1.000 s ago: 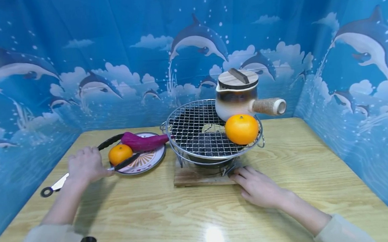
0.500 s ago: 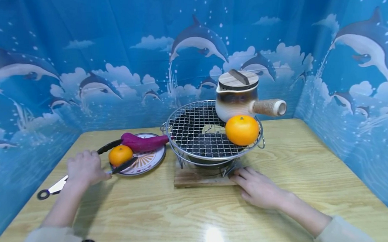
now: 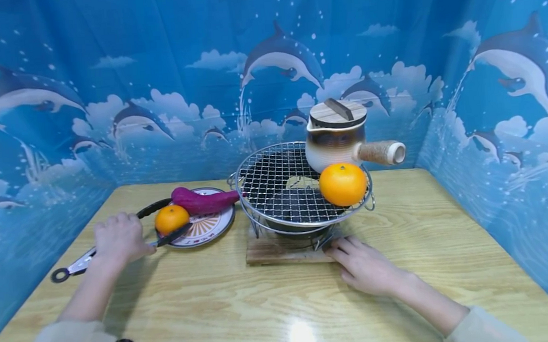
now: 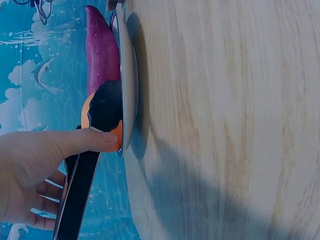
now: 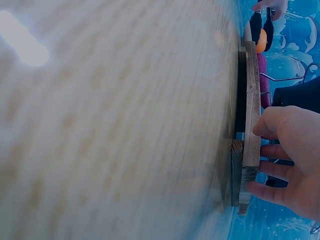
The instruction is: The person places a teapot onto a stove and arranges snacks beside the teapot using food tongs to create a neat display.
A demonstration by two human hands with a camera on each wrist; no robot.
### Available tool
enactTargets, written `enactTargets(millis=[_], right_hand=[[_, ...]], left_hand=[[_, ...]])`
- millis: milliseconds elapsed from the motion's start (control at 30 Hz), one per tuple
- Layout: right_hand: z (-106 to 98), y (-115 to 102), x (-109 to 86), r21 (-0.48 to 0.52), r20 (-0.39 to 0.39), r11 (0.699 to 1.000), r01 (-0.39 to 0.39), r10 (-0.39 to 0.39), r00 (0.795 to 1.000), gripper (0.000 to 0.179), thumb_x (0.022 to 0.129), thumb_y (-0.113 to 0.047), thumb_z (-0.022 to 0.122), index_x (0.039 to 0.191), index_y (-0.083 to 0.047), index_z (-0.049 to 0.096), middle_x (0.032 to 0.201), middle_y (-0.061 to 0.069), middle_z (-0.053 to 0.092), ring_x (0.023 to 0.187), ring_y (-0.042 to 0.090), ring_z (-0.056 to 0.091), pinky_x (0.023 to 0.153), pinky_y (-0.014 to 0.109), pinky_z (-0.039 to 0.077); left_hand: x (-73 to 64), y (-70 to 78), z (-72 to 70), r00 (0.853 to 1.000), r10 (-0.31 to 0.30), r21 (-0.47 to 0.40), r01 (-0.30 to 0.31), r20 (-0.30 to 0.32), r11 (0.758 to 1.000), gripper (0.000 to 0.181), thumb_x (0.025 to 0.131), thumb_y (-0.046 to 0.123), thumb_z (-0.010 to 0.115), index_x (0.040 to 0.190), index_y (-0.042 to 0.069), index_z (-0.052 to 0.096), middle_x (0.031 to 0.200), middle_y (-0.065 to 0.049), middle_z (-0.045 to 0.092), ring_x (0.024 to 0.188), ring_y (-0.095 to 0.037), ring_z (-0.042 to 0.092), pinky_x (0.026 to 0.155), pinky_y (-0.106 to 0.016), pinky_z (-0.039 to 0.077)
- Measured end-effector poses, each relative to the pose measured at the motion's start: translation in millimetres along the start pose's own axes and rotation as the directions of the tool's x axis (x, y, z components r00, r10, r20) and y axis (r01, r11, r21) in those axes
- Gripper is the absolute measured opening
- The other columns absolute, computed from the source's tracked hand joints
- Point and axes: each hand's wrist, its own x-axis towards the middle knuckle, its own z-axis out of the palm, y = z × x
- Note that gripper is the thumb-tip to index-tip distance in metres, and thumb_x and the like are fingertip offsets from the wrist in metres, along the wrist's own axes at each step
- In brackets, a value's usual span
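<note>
The tongs (image 3: 175, 234) are held by the left grip (image 3: 119, 238), with the thumb laid on one black arm and the fingers curled by the other. The two arms are spread wide, and the small orange (image 3: 171, 219) is found between them, on the left part of the plate (image 3: 217, 222). It is placed to the right of the left grip and a bit farther off. The tongs are pointed that same way. The orange is round, so no long side is shown. Whether it is touched by both tips cannot be told. The left grip is much nearer to it than the right one.

Just behind and to the right, a purple vegetable (image 3: 202, 200) is laid lengthwise from left to right, its thin end turned to the wire net (image 3: 275, 192). The net is set above a wooden board (image 3: 284, 254). By the right grip (image 3: 365, 265) no tool is held; the board's right end is touched by its loose fingers. Above, a big orange (image 3: 343, 184) is placed at the net's front right edge, and a pot (image 3: 331, 154) is set behind it. The board and the plate are carried by the bench (image 3: 216, 310).
</note>
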Motion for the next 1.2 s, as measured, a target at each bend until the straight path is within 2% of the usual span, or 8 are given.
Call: enactTargets(millis=[633,867,1200], right_hand=[[1.7,-0.8,-0.4,0.002,-0.001,1.000,0.003,-0.003,1.000,0.039,0.077,-0.012,0.066,0.115,-0.006,0.062,0.116,0.010,0.055,0.108,0.028,0.050,0.093,0.043,0.043],[1.5,-1.1,-0.9,0.002,-0.014,1.000,0.004,-0.004,1.000,0.039,0.076,-0.012,0.066,0.114,-0.006,0.062,0.115,0.010,0.056,0.106,0.027,0.051,0.091,0.042,0.044],[1.8,0.6,-0.7,0.000,-0.028,1.000,0.010,-0.010,1.000,0.040,0.076,-0.012,0.067,0.115,-0.006,0.062,0.113,0.010,0.056,0.104,0.027,0.051,0.090,0.042,0.044]], left_hand=[[0.1,0.1,-1.5,0.999,-0.007,0.030,0.006,0.037,1.000,0.090,0.063,0.051,0.077,0.104,-0.023,0.049,0.093,-0.036,0.048,0.089,-0.051,0.047,0.080,-0.062,0.037],[2.6,0.4,-3.5,0.999,0.009,0.011,-0.009,0.043,1.000,0.065,0.064,0.049,0.078,0.082,-0.009,0.056,0.084,-0.029,0.051,0.083,-0.048,0.049,0.077,-0.061,0.037],[4.0,0.6,-3.5,0.999,0.005,0.030,-0.006,0.035,1.000,0.067,0.063,0.051,0.077,0.082,-0.010,0.055,0.081,-0.027,0.051,0.080,-0.047,0.050,0.075,-0.059,0.038]])
